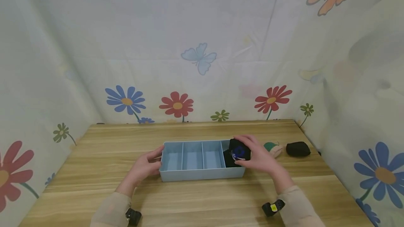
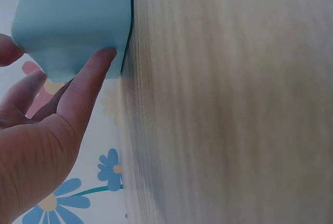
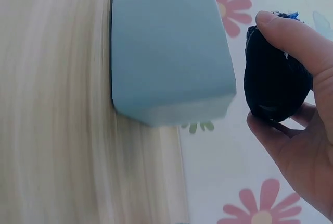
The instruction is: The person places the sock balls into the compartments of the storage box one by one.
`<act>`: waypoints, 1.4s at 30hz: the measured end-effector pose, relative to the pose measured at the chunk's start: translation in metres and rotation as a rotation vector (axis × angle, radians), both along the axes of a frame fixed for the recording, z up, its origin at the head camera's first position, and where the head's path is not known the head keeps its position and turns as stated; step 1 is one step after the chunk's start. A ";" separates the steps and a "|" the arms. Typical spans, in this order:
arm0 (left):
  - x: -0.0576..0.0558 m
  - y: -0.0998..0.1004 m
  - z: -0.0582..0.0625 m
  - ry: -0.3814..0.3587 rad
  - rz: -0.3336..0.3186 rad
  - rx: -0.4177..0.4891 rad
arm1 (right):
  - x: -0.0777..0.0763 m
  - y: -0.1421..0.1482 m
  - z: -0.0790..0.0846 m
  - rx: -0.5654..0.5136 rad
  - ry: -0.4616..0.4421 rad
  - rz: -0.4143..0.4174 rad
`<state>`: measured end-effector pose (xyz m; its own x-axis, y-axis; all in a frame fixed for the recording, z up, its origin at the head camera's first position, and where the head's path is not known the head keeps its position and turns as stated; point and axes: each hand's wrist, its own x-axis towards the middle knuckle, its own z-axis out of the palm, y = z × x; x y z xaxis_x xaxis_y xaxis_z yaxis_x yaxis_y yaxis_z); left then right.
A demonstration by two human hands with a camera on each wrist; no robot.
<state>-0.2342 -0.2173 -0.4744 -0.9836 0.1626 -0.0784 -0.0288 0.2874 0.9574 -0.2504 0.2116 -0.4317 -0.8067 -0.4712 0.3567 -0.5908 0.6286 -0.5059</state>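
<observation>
A light blue box [image 1: 202, 174] with several compartments in a row sits on the table. My left hand [image 1: 147, 163] is at its left end; in the left wrist view, the thumb [image 2: 93, 81] presses against the end wall and the other fingers lie near the edge. Between thumb and fingers, my right hand [image 1: 260, 157] grips a black fabric roll [image 1: 238, 150] with a blue pattern, over the rightmost compartment. In the right wrist view this black roll [image 3: 273, 75] is above the box's rim. Dark fabric [image 1: 228, 159] shows inside that compartment; I cannot tell whether it is a separate piece.
To the right of the box lie a green and pale pink bundle [image 1: 274, 149], partly behind my right hand, and another black bundle [image 1: 298, 149]. A flower-printed curtain [image 1: 202, 80] surrounds the back and sides of the wooden table [image 1: 202, 202].
</observation>
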 end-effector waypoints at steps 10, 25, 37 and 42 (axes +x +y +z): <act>0.000 0.000 0.000 0.003 -0.004 0.000 | -0.006 -0.028 -0.001 -0.006 0.029 0.115; 0.001 0.000 0.000 0.009 -0.011 0.010 | -0.008 -0.064 -0.002 0.027 0.016 0.112; 0.001 0.000 0.001 0.001 0.000 0.004 | -0.011 -0.079 -0.003 0.076 0.019 0.110; 0.001 0.000 0.001 0.002 -0.005 0.012 | -0.011 -0.085 -0.004 0.139 0.032 0.079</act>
